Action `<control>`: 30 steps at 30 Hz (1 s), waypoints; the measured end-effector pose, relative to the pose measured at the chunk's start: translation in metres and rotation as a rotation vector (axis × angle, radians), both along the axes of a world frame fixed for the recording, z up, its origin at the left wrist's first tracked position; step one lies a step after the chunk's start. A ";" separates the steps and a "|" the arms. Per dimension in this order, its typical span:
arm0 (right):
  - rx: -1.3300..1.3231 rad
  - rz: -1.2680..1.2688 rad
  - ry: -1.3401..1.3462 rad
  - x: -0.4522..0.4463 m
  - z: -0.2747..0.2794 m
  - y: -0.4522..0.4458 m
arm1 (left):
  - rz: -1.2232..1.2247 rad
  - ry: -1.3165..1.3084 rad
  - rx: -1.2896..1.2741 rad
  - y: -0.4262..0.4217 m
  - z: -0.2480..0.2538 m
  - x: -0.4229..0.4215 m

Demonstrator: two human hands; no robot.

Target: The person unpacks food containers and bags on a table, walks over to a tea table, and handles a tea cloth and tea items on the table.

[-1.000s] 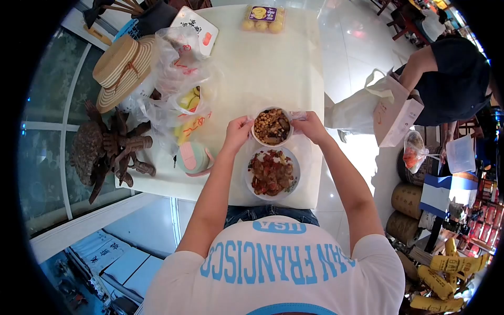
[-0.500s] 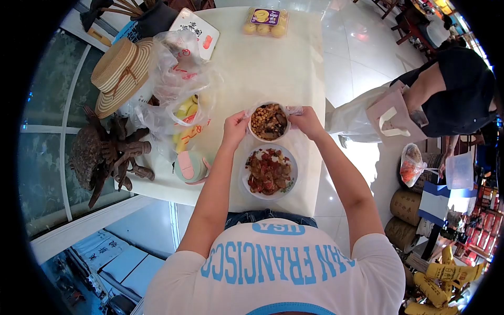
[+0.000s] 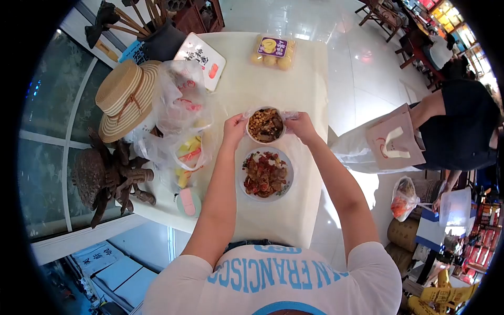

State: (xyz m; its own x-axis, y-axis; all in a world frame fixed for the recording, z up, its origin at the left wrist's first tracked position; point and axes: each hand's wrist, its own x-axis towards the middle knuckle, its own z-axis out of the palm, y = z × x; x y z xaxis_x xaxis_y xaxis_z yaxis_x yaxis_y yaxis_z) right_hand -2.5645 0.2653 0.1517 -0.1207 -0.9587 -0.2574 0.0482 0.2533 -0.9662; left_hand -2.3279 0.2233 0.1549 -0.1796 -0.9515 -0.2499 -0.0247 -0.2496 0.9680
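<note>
A round white bowl [image 3: 265, 125] of nuts and dark pieces is held between my two hands above the table. My left hand [image 3: 234, 129] pinches clear plastic at its left edge. At the right edge my right hand [image 3: 300, 126] is closed on clear plastic too. Just below the bowl, nearer my body, a white plate [image 3: 266, 174] of reddish-brown food rests on the table [image 3: 252, 220]. My fingertips are partly hidden by the plastic.
Left: plastic bags [image 3: 181, 100], a straw hat [image 3: 126, 94], a wooden carving [image 3: 110, 176] and a green-pink container [image 3: 188, 202]. Far end: a pack of round yellow items [image 3: 273, 52] and a white box [image 3: 202, 60]. Right: a person [image 3: 457, 126] with bags.
The view has tilted, so the table sits lower in the frame. Both hands keep hold of the bowl's sides. The person at the right has shifted, with the pink bag turned.
</note>
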 end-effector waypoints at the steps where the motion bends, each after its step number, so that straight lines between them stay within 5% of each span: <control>1: -0.017 -0.002 0.017 -0.001 0.003 -0.008 | -0.001 -0.019 -0.009 -0.009 0.000 -0.001; 7: -0.016 0.021 0.044 -0.011 0.008 -0.036 | 0.037 -0.053 -0.065 -0.043 0.007 -0.015; 10: 0.126 0.005 -0.088 -0.002 0.011 -0.018 | -0.009 -0.016 0.148 -0.035 0.007 -0.002; 15: 0.243 -0.158 -0.172 -0.017 0.020 -0.008 | -0.034 -0.325 0.204 -0.068 -0.037 0.032; 19: 0.339 -0.290 0.326 -0.053 0.001 -0.008 | 0.102 -0.847 -0.085 -0.070 -0.042 0.025; 22: 0.181 -0.440 0.423 -0.044 -0.007 0.004 | 0.281 -0.625 -0.224 -0.054 -0.017 0.009; 25: -0.282 -0.438 0.877 -0.021 0.020 0.036 | 0.274 -0.594 -0.597 -0.016 0.030 0.000; 28: -0.516 -0.046 1.016 0.010 0.028 0.083 | 0.119 -0.489 -0.495 0.041 0.036 -0.003; 30: -0.316 0.083 1.077 0.025 0.008 0.120 | 0.117 -0.218 -0.205 0.082 0.023 0.003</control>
State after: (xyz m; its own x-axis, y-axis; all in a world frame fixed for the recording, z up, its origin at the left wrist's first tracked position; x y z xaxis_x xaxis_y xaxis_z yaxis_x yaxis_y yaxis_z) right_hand -2.5392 0.3850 0.1596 -0.0664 -0.9779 0.1981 -0.8558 -0.0463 -0.5152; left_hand -2.3246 0.3049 0.1776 -0.0290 -0.9970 -0.0714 -0.2198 -0.0633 0.9735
